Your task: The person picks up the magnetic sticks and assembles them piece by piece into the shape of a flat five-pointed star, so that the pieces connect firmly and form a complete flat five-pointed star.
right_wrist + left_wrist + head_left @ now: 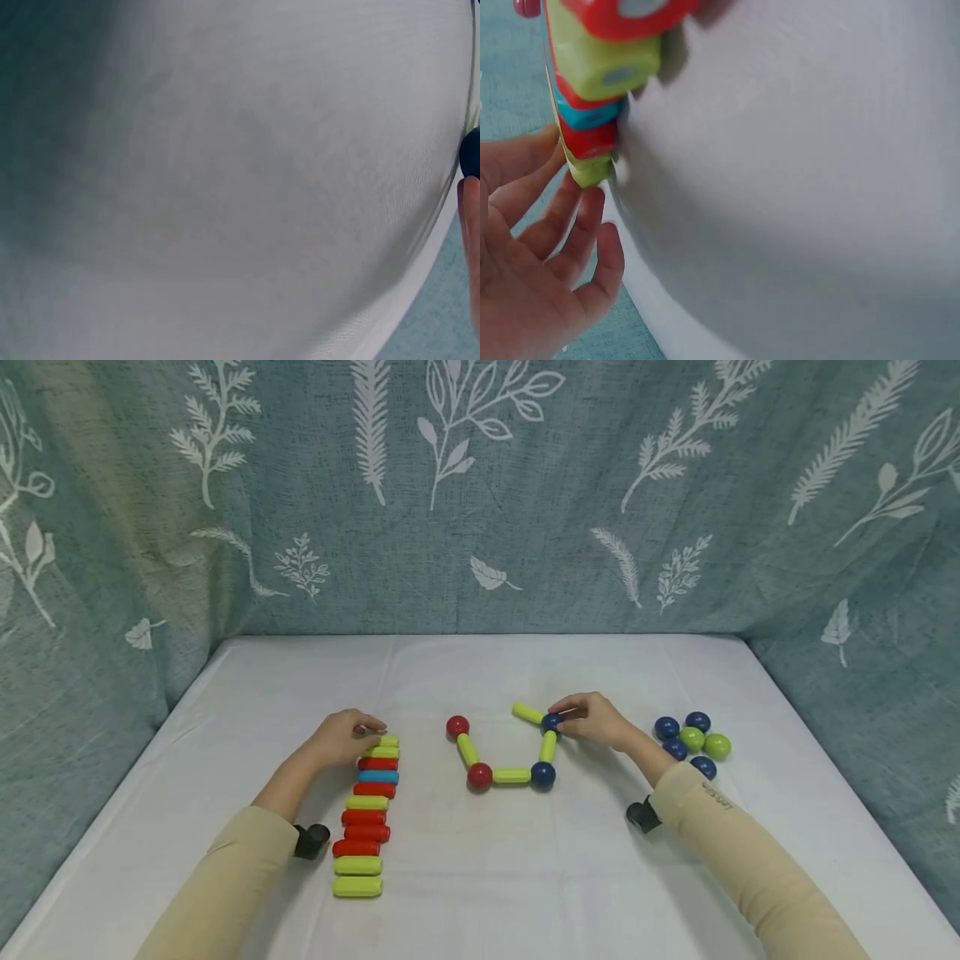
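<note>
My left hand (341, 739) is at the far end of a column of plastic building sticks, its thumb and fingers pinching the farthest yellow-green stick (387, 742). In the left wrist view, the fingertips (592, 199) sit right at that stick's end. My right hand (596, 720) holds a dark blue ball (551, 722) between thumb and fingers. This ball is the upper right corner of an unclosed figure, with one yellow-green stick (527, 713) slanting off to the left. Another stick (548, 746) runs down to a second blue ball (543, 775). Only fingers and part of a ball (471, 154) show in the right wrist view.
Along the figure's bottom, a yellow-green stick (512, 775) leads to a red ball (480, 777); a further stick (467, 750) rises to another red ball (457, 727). Red, blue and yellow-green sticks (362, 832) form the column. Loose blue and green balls (692, 740) cluster at right.
</note>
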Tool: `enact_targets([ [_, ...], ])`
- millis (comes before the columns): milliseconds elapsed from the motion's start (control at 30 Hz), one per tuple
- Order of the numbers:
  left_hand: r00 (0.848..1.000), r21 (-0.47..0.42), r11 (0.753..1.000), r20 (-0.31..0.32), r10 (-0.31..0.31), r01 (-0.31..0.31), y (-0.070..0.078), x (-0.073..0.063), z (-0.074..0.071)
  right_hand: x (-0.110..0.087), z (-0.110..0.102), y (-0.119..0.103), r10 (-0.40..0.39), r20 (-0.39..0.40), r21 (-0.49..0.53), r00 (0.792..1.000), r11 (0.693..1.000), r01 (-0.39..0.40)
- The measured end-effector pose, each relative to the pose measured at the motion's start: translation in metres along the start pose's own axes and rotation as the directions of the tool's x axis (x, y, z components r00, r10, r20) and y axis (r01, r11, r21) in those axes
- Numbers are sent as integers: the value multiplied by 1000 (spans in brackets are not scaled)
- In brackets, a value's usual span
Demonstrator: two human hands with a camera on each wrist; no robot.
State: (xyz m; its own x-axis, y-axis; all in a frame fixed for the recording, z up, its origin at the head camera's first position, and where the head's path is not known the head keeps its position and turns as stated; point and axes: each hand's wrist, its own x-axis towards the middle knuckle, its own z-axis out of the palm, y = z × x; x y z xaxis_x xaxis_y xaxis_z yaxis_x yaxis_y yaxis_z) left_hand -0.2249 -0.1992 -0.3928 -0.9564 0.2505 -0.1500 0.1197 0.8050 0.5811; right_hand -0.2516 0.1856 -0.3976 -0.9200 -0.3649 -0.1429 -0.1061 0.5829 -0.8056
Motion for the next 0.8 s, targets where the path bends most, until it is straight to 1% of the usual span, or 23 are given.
enact_targets([
  [133, 999, -5, 1000, 39, -16, 16, -5, 1, 0, 0, 1, -1, 6, -3, 0, 1000, 1000, -6],
  [233, 998, -5, 1000, 54, -25, 26, -5, 1, -1, 0, 1, -1, 10, -1, 0, 1000, 1000, -10],
  [333, 998, -5, 1000, 55, -29, 30, -4, 1, -1, 1, 0, -1, 12, 2, -1, 1000, 1000, -12],
  [467, 999, 8, 1000, 47, -19, 19, -1, 5, -2, 1, 0, -2, 16, 4, -3, 1000, 1000, -16],
  [567, 999, 17, 1000, 32, -26, 25, 5, 10, -4, 1, 0, -2, 23, 5, -3, 1000, 1000, -23],
  [633, 999, 14, 999, 16, -46, 46, 11, 15, -5, 1, 0, -2, 29, 5, -4, 1000, 1000, -29],
  [667, 998, 7, 998, 7, -59, 59, 15, 19, -6, 1, 0, -2, 32, 5, -2, 999, 999, -32],
  [800, 997, -31, 997, -22, -73, 73, 34, 34, -4, 1, 0, -2, 41, 2, -1, 999, 999, -41],
])
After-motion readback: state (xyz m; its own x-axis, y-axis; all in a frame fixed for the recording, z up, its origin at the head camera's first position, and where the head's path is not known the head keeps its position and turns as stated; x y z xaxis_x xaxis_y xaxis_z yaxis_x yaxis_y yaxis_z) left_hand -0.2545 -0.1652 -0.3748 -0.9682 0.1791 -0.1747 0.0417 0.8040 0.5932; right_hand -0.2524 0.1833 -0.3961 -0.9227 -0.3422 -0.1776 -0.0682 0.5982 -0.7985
